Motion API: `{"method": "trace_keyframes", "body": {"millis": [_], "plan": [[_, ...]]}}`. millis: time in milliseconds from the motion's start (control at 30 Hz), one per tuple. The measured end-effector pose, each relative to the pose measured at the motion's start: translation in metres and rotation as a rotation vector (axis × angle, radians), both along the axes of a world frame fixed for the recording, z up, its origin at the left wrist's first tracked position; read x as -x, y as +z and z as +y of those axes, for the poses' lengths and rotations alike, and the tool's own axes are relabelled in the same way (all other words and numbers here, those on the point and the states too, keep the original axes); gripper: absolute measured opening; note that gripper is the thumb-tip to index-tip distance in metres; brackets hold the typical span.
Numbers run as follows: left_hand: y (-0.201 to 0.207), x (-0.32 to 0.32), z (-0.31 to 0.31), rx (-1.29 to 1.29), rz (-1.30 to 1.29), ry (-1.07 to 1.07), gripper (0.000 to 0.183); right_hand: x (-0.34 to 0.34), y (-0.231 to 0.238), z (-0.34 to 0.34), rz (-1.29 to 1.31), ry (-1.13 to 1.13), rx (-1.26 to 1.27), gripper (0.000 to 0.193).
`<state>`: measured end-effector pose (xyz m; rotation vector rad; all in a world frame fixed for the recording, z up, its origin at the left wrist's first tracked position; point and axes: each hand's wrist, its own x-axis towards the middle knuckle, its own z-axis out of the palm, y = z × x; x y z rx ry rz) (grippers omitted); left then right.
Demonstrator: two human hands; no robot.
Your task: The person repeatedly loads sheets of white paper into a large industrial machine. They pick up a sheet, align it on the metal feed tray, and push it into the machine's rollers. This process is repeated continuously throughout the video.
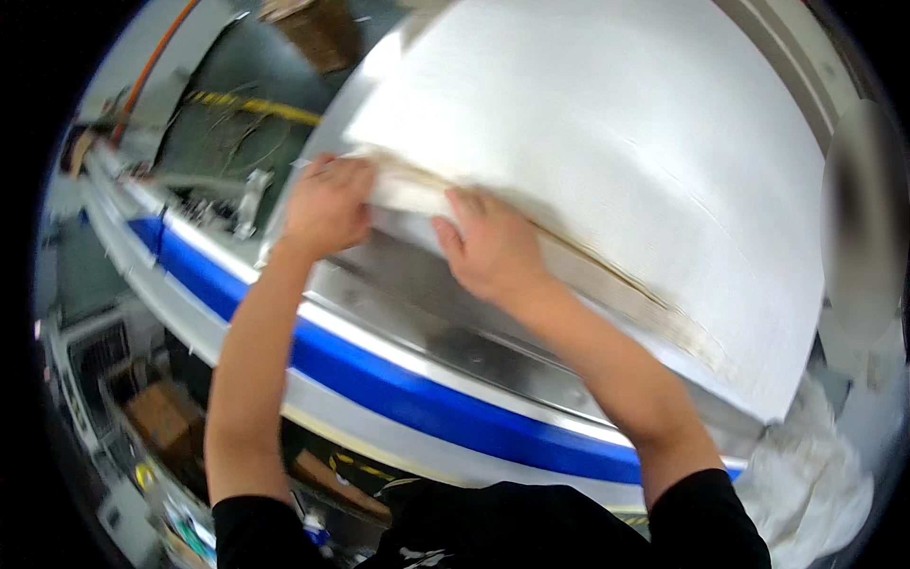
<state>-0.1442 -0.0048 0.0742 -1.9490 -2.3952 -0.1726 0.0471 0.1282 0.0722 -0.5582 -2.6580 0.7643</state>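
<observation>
A large white sheet (664, 114) lies over a metal work surface, with a beige band (607, 270) and a dark narrow line running along its near side. At the left end of that band, my left hand (329, 207) has its fingers bent over the sheet's near-left corner, closed on the edge. My right hand (498, 245) rests farther along the same edge. Its fingers stretch onto the band and its thumb stands apart. Both hands are slightly blurred, and their palms hide the edge beneath them.
A bare strip of metal surface (445, 327) runs on the near side, bordered by a blue band (408, 389). Small metal parts (213, 213) sit at the left. A cardboard box (318, 33) stands on the floor beyond. Crumpled white plastic (806, 484) hangs at the lower right.
</observation>
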Motion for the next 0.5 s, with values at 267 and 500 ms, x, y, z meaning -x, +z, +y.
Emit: {"method": "trace_keyframes", "body": {"millis": [267, 500], "plan": [[0.035, -0.026, 0.057, 0.697, 0.232, 0.095, 0.045, -0.252, 0.006, 0.083, -0.622, -0.5, 0.025, 0.043], [-0.011, 0.006, 0.064, 0.719, 0.431, 0.018, 0.019, -0.508, -0.004, 0.162, -0.661, -0.735, -0.273, 0.046]]}}
